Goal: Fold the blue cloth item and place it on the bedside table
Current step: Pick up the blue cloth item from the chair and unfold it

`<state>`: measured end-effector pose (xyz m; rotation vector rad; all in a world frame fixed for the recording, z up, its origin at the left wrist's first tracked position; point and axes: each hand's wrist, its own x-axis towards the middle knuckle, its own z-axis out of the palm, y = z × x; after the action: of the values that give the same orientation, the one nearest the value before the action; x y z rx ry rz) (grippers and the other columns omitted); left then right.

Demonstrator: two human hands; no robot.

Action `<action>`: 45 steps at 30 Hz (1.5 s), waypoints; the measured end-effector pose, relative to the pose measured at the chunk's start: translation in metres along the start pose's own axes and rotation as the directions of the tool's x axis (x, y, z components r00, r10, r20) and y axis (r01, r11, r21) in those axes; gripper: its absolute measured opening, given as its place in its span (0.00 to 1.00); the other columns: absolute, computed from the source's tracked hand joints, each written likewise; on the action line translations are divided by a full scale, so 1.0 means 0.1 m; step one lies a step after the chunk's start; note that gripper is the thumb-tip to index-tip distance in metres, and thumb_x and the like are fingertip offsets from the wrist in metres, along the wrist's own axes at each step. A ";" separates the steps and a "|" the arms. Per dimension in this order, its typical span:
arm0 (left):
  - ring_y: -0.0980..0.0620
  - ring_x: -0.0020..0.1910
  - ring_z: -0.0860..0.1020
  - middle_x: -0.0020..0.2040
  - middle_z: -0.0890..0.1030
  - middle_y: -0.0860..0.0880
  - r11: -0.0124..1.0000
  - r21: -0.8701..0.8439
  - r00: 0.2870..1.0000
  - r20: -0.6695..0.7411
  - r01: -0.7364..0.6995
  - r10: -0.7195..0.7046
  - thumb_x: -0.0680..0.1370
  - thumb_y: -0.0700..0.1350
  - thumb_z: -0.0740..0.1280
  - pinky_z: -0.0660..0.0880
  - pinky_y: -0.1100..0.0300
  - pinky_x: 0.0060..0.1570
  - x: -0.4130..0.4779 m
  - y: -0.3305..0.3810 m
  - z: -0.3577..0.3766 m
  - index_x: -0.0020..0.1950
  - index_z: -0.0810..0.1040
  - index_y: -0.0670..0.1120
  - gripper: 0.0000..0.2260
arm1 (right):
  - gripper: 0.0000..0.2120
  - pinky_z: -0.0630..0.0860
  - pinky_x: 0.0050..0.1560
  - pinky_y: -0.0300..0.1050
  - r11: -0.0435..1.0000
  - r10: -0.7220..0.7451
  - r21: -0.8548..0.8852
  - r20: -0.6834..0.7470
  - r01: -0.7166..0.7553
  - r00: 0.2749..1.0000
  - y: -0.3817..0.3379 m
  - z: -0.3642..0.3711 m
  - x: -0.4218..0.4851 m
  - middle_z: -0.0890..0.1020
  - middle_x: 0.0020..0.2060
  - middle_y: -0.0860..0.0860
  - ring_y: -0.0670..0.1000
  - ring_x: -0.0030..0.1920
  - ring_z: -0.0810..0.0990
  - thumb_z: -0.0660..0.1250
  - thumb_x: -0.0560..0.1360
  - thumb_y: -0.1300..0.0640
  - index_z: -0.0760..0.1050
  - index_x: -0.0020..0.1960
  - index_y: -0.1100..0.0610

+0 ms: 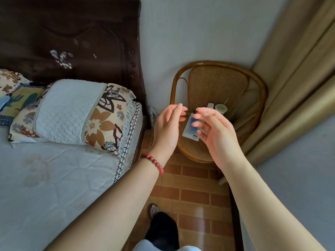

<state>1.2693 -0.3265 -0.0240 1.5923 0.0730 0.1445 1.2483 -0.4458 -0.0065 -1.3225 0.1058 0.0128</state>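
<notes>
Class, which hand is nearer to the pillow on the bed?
Left. The left hand is just right of the pillow; the right hand is farther right, over the wicker chair.

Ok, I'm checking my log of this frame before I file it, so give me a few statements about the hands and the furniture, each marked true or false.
1. The left hand has a red bead bracelet at its wrist. True.
2. Both hands rest on the pillow. False: the left hand and the right hand are raised over the rattan chair, with fingers relaxed.
3. A blue and white item lies on the rattan chair's seat. True.
4. The curtain hangs on the far side of the bed, away from the chair. False: it hangs right beside the chair, which stands between bed and curtain.
</notes>
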 end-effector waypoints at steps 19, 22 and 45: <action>0.58 0.42 0.80 0.39 0.81 0.56 0.988 -0.151 0.985 -0.174 -0.017 -0.010 0.78 0.47 0.63 0.74 0.65 0.44 2.15 0.02 0.01 0.42 0.78 0.51 0.07 | 0.06 0.73 0.42 0.37 0.999 -0.019 -0.030 0.184 0.025 0.983 -0.20 0.34 2.34 0.82 0.37 0.43 0.41 0.40 0.80 0.68 0.74 0.59 0.80 0.48 0.50; 0.54 0.43 0.80 0.42 0.81 0.49 0.985 -0.170 0.964 -0.263 -0.006 -0.039 0.79 0.46 0.62 0.75 0.63 0.46 2.41 0.05 -0.03 0.42 0.78 0.49 0.08 | 0.07 0.73 0.42 0.37 0.998 0.025 -0.054 0.271 -0.011 0.962 -0.21 0.48 2.69 0.82 0.38 0.42 0.42 0.41 0.80 0.68 0.74 0.58 0.80 0.47 0.47; 0.63 0.36 0.78 0.34 0.80 0.61 0.995 0.013 0.686 -0.724 -0.096 0.075 0.74 0.49 0.67 0.73 0.73 0.37 3.22 0.09 -1.76 0.39 0.77 0.56 0.04 | 0.08 0.73 0.39 0.36 0.984 0.169 -0.078 0.705 -0.161 0.689 0.28 2.68 3.73 0.82 0.35 0.44 0.45 0.37 0.78 0.69 0.73 0.62 0.80 0.48 0.52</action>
<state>1.5636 -0.1080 0.0036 1.4232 0.6179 0.8541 1.6365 -0.1983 -0.0006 -1.2320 -0.4443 0.6847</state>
